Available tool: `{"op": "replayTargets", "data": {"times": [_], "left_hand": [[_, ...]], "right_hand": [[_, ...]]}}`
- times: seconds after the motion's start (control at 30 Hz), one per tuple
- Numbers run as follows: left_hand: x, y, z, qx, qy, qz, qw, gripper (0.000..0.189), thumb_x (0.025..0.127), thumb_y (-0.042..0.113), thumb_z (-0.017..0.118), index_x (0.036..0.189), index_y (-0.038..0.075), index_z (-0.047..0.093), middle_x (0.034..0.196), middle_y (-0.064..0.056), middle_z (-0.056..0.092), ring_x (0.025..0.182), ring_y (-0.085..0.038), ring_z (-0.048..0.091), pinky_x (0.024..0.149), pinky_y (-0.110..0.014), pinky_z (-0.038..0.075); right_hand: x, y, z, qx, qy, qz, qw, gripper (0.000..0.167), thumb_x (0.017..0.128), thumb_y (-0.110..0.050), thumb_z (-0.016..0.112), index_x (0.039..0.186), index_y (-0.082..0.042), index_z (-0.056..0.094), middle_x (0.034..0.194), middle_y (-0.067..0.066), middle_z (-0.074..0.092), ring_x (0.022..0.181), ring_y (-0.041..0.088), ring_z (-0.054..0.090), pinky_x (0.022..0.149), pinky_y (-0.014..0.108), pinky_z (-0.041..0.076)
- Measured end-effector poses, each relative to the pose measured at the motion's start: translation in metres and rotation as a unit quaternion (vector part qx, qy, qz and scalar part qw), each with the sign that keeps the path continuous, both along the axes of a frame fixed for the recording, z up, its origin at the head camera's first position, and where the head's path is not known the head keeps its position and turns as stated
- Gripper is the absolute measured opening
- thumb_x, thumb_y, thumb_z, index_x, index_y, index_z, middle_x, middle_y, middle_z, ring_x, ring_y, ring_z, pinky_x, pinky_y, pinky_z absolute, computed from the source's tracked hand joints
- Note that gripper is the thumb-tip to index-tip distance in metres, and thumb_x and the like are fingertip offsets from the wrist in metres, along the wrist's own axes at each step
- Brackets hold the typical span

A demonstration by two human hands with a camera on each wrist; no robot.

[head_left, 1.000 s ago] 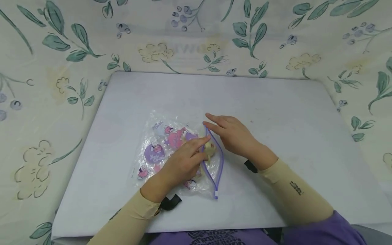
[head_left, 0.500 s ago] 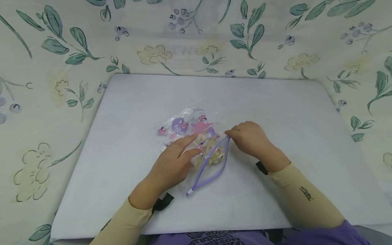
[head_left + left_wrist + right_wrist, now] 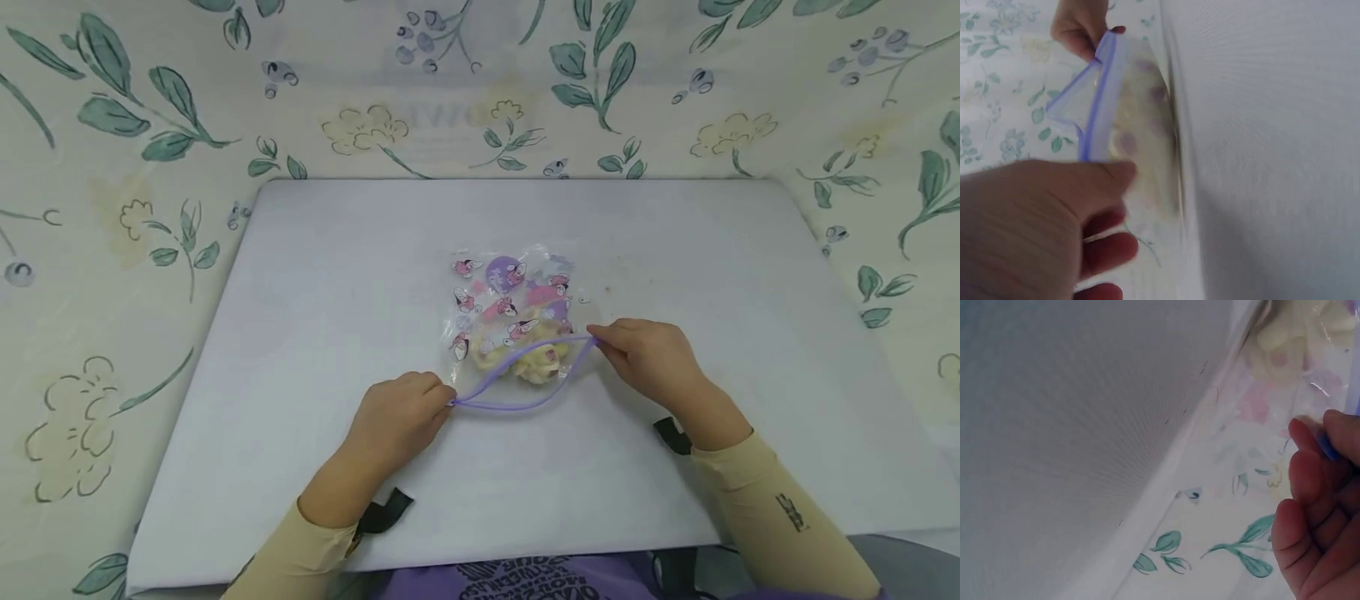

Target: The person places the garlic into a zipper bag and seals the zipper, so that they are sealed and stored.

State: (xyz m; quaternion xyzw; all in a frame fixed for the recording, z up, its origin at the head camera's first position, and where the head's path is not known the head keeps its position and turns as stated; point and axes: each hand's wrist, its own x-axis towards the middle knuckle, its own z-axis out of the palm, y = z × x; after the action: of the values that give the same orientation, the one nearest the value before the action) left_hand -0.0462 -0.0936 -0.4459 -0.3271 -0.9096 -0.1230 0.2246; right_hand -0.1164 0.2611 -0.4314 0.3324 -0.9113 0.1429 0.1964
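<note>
A clear zip bag printed with pink and purple cartoon figures lies on the white table, its purple-edged mouth turned toward the person and gaping. Inside it sits a pale yellow, soft-looking item; its kind is hard to make out through the plastic. The left hand pinches the left end of the purple zip edge between thumb and finger. At the opposite end, the right hand pinches the zip's corner. In the left wrist view the purple rim stretches between both hands.
The white table spreads around the bag on every side. Behind and beside it hangs cloth with leaf and flower prints. Black straps show at both wrists.
The bag has turned so its mouth faces the person, and it has shifted right. The right hand took one zip corner first; the left hand has since moved from the bag's top to the other corner.
</note>
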Motion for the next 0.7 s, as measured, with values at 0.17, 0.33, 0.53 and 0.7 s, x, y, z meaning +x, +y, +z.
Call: {"op": "replayTargets", "data": {"times": [0.17,0.33,0.53,0.7], "left_hand": [[-0.001,-0.011,0.000,0.042,0.054,-0.002,0.9977,0.021,0.070,0.007,0.089,0.086,0.011,0.076,0.074,0.001,0.068,0.061,-0.016,0.064,0.047,-0.028,0.050],[0.000,-0.015,0.000,0.086,0.074,0.001,0.9935,0.022,0.071,0.002,0.087,0.090,0.007,0.076,0.069,-0.001,0.064,0.058,-0.016,0.059,0.047,-0.029,0.049],[0.000,-0.013,-0.001,0.115,0.096,-0.012,0.9887,0.026,0.069,-0.004,0.086,0.092,0.005,0.077,0.074,-0.003,0.069,0.062,-0.019,0.065,0.052,-0.030,0.055],[0.000,-0.018,-0.001,0.124,0.108,-0.017,0.9863,0.027,0.066,-0.001,0.089,0.090,0.005,0.078,0.073,-0.004,0.072,0.061,-0.019,0.067,0.053,-0.031,0.055]], "right_hand": [[-0.001,0.009,0.000,-0.001,0.035,0.019,0.9992,0.032,0.075,-0.001,0.084,0.104,-0.013,0.081,0.087,0.001,0.079,0.075,0.019,0.075,0.057,0.034,0.057],[0.004,0.020,-0.003,0.026,0.098,0.046,0.9938,0.038,0.070,0.003,0.085,0.104,-0.014,0.079,0.090,0.002,0.080,0.067,0.022,0.073,0.057,0.037,0.057],[0.025,0.004,0.012,0.126,0.072,0.045,0.9883,0.035,0.076,-0.008,0.084,0.111,-0.008,0.078,0.111,0.008,0.077,0.100,0.026,0.075,0.083,0.044,0.058],[0.038,-0.066,0.036,0.124,0.088,0.106,0.9827,0.053,0.078,-0.032,0.085,0.124,-0.009,0.072,0.129,0.006,0.071,0.117,0.026,0.067,0.097,0.044,0.053]]}}
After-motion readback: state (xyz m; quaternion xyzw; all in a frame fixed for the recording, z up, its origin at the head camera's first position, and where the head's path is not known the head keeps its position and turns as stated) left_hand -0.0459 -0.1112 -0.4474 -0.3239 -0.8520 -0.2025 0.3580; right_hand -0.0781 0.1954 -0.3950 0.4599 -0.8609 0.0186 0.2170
